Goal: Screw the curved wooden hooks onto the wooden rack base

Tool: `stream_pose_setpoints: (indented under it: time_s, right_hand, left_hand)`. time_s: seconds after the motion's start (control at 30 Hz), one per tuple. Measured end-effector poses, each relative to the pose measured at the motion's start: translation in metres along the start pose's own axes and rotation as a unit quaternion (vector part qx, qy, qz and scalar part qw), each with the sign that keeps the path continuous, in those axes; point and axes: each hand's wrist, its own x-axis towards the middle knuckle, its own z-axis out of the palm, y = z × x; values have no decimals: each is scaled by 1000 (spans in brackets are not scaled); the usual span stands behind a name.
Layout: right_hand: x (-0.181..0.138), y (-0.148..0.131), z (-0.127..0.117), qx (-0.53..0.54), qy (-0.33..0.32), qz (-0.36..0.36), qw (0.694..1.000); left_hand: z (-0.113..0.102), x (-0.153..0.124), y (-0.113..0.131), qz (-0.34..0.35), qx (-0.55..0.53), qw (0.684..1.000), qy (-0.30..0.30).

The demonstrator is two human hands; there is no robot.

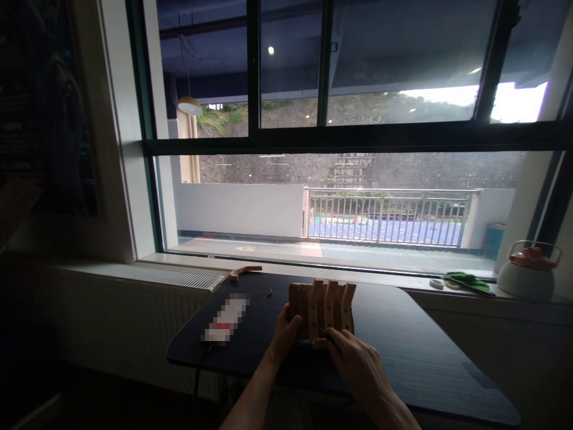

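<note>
A wooden rack (299, 310) is held up above the front of the dark table, with several angled wooden hooks (330, 301) across its face. My left hand (286, 328) grips its left edge, thumb on the face. In my right hand (353, 352) is a slim dark tool (323, 332) like a screwdriver. Its tip points at the lower part of the leftmost hook; whether it sits in the hole there cannot be made out. A loose wooden hook (246, 272) lies at the table's back left. Tiny dark pieces, perhaps screws (270, 292), are nearby.
The dark table (394, 334) stands against the window sill. A blurred-out pale object (225, 319) lies on its left side, a cord below it. On the sill are a kettle (528, 272), a green cloth-like item (468, 282) and tape rolls (436, 283). A radiator (165, 278) is at left.
</note>
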Motion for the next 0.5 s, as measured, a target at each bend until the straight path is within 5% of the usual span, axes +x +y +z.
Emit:
stream_pose_setpoints:
  time_s: [0.23, 0.5]
  right_hand:
    - [5, -8, 2, -76, -15, -34, 996]
    - [2, 10, 21, -105, -10, -48, 993]
  left_hand:
    - [0, 2, -3, 14, 11, 1000, 1]
    - [8, 4, 1, 37, 65, 993, -86]
